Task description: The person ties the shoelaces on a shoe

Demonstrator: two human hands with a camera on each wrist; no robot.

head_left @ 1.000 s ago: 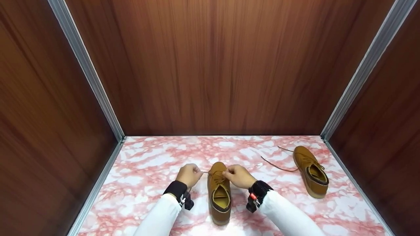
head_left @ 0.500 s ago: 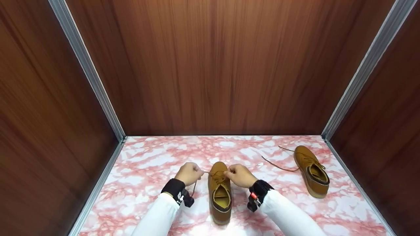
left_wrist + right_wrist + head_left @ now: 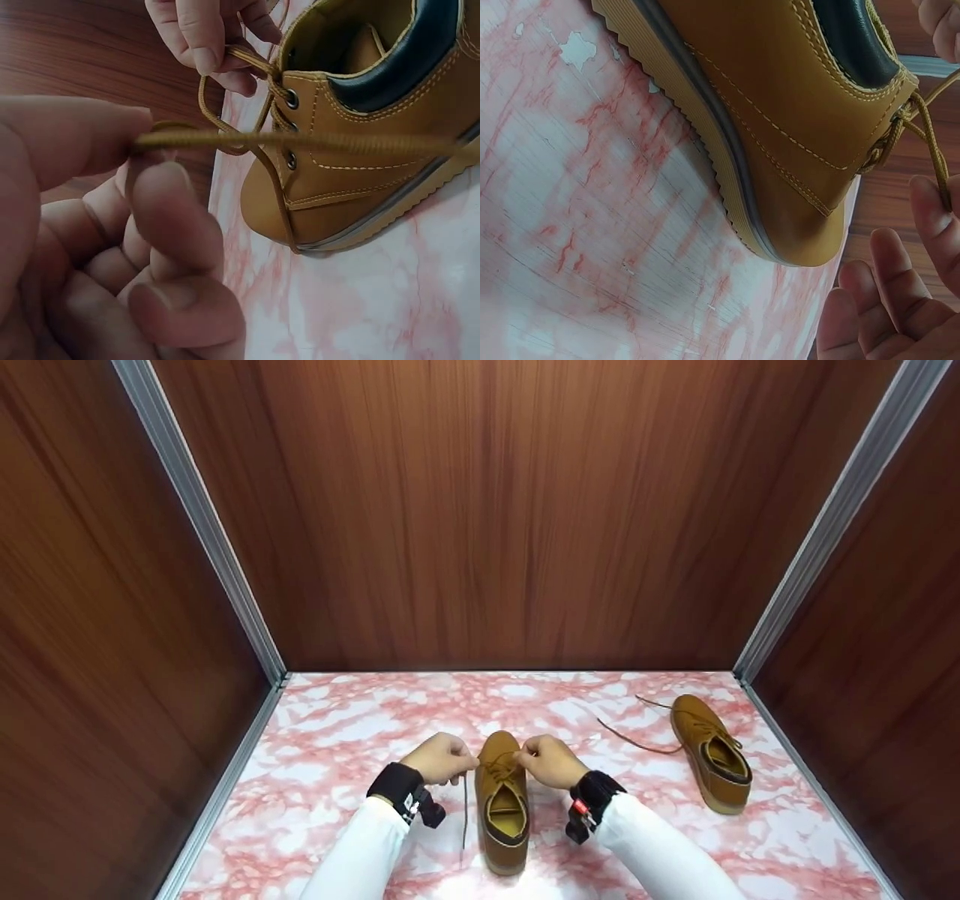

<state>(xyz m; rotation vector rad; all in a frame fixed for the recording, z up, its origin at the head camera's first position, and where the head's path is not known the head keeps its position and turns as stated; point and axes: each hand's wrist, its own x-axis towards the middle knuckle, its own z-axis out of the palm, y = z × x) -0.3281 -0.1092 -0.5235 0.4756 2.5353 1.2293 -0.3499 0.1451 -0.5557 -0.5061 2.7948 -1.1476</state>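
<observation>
A tan lace-up shoe point(image 3: 504, 856) stands in the middle of the table, toe pointing away. At the left of its toe my left hand point(image 3: 441, 759) pinches one brown shoelace point(image 3: 337, 141) between thumb and index finger; the lace's free end hangs down beside the shoe. My right hand point(image 3: 553, 763), on the other side, pinches a loop of lace point(image 3: 932, 146) close over the eyelets. In the left wrist view the right hand's fingers point(image 3: 201, 34) hold that loop beside the shoe's opening. The lace crossing over the tongue is partly covered by the fingers.
Another tan shoe point(image 3: 726, 793) stands at the right, its loose lace point(image 3: 637, 744) trailing left across the pink-and-white marbled table point(image 3: 337, 720). Brown wood-look panels point(image 3: 480, 510) with metal rails point(image 3: 214, 525) enclose the back and sides.
My left hand has shifted right to the shoe's edge, and its lace end now hangs straight down rather than the lace stretching leftward. My right hand has barely moved.
</observation>
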